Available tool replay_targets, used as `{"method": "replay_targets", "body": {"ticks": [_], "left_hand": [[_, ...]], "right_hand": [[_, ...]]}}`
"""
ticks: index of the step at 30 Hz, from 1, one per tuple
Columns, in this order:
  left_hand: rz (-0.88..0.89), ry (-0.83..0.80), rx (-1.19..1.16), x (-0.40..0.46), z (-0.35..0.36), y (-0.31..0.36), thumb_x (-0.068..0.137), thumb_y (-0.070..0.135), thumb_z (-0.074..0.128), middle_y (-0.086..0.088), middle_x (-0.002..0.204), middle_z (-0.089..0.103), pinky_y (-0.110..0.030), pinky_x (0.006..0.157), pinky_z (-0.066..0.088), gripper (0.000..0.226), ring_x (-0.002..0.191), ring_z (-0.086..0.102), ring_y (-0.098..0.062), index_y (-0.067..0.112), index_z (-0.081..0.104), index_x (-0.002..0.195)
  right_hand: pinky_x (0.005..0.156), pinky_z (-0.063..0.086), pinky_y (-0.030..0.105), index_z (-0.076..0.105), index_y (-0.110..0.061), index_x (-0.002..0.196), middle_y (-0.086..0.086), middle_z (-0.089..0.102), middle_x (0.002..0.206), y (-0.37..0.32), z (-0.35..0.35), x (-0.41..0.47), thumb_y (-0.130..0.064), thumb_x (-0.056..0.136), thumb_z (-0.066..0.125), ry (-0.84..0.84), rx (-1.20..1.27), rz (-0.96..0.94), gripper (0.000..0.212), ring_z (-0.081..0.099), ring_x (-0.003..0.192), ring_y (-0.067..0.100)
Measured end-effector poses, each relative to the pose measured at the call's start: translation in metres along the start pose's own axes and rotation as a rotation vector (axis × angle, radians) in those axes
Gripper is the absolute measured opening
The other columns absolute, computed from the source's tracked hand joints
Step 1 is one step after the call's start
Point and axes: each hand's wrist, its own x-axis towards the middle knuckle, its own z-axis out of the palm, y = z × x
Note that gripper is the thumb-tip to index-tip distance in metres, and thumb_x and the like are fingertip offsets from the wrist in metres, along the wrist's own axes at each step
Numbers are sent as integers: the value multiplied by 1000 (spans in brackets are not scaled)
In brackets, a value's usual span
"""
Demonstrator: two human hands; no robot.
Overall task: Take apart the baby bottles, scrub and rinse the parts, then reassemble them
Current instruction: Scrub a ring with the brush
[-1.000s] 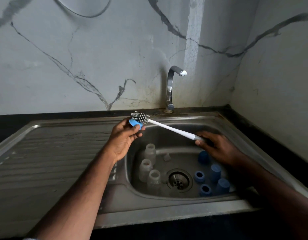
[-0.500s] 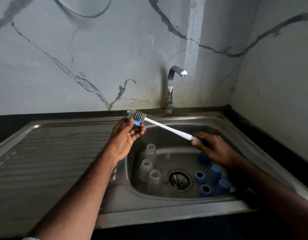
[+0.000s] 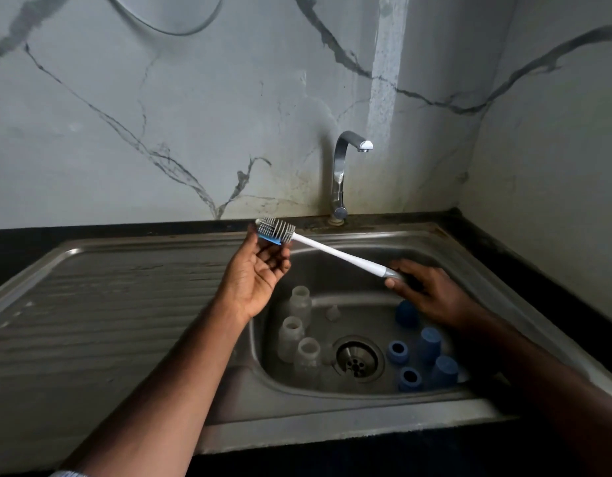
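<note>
My left hand (image 3: 258, 273) pinches a small blue bottle part (image 3: 270, 239) over the left rim of the basin, palm turned up. The grey bristle head of a white bottle brush (image 3: 276, 228) lies against that part. My right hand (image 3: 431, 290) grips the brush's grey handle end above the basin. Down in the sink basin (image 3: 332, 270) stand three clear bottle bodies (image 3: 290, 333) at the left. Several blue caps and rings (image 3: 430, 340) sit at the right. A small clear nipple (image 3: 332, 311) lies behind the drain (image 3: 357, 359).
A chrome tap (image 3: 342, 173) stands behind the basin, with no water running. The ribbed steel drainboard (image 3: 108, 304) spreads to the left. Marble walls close in the back and the right side, and a dark counter edge (image 3: 504, 242) borders the sink.
The brush head and my left hand have shifted up and to the left. The blue part now shows less, mostly covered by the bristles. My right hand followed slightly left.
</note>
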Motion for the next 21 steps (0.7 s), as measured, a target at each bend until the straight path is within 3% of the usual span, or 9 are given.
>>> {"method": "replay_targets", "body": {"ticks": [3, 7, 12, 16, 21], "left_hand": [[-7, 22, 0, 0, -3, 4, 100, 41, 48, -8, 81, 67, -24, 58, 51, 36, 67, 61, -15, 8, 63, 99], [-56, 0, 30, -4, 7, -7, 103, 24, 38, -6, 71, 68, -23, 56, 49, 30, 64, 60, -15, 9, 62, 93], [6, 13, -20, 0, -2, 8, 98, 40, 49, -8, 80, 67, -24, 56, 51, 34, 65, 60, -14, 9, 63, 98], [-19, -16, 54, -3, 2, -3, 96, 19, 45, -6, 74, 72, -21, 57, 53, 21, 66, 66, -14, 7, 63, 95], [101, 7, 22, -2, -3, 9, 83, 31, 62, -8, 82, 73, -18, 61, 54, 31, 72, 70, -14, 7, 64, 101]], "right_hand": [[78, 49, 24, 59, -32, 127, -16, 63, 100, 2, 0, -1, -78, 87, 43, -6, -16, -7, 63, 63, 90, 0], [73, 47, 21, 57, -37, 123, -18, 61, 92, -7, 10, 5, -78, 89, 39, 9, -23, -70, 57, 63, 84, -1], [73, 47, 23, 54, -43, 113, -17, 61, 92, 6, -2, -1, -84, 83, 40, 8, 10, -43, 53, 63, 84, 2], [72, 48, 20, 54, -52, 105, -21, 62, 89, -3, 9, 6, -75, 89, 45, 4, 21, -94, 30, 65, 84, 5], [75, 46, 22, 60, -45, 104, -23, 63, 93, 7, 2, 0, -58, 93, 54, -11, 130, -61, 18, 64, 87, 6]]}}
